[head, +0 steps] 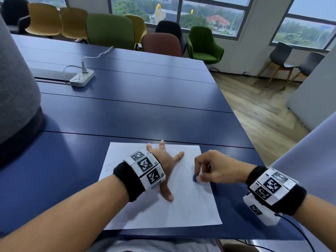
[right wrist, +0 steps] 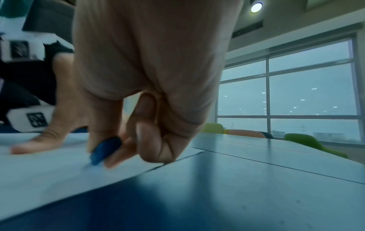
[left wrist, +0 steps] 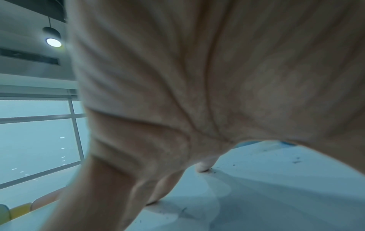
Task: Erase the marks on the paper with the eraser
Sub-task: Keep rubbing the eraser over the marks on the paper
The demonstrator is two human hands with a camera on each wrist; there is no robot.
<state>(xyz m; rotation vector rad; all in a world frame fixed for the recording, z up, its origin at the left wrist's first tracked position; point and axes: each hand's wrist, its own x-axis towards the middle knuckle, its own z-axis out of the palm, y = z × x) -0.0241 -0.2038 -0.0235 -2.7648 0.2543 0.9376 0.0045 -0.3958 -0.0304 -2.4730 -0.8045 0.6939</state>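
Head view shows erasing under way: left hand [head: 164, 160] spread flat steadying the paper [head: 190, 211], right hand [head: 214, 170] pinching the blue eraser [head: 195, 178] near its right edge, faint specks left.

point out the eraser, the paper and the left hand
eraser [right wrist: 105, 150]: right wrist view, middle of its blue body.
paper [head: 190, 211]: head view, bare lower part of the sheet.
left hand [head: 164, 161]: head view, back of the hand.

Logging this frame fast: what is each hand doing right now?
Left hand: open, fingers spread flat, pressing the paper.
Right hand: pinches the blue eraser against the paper.
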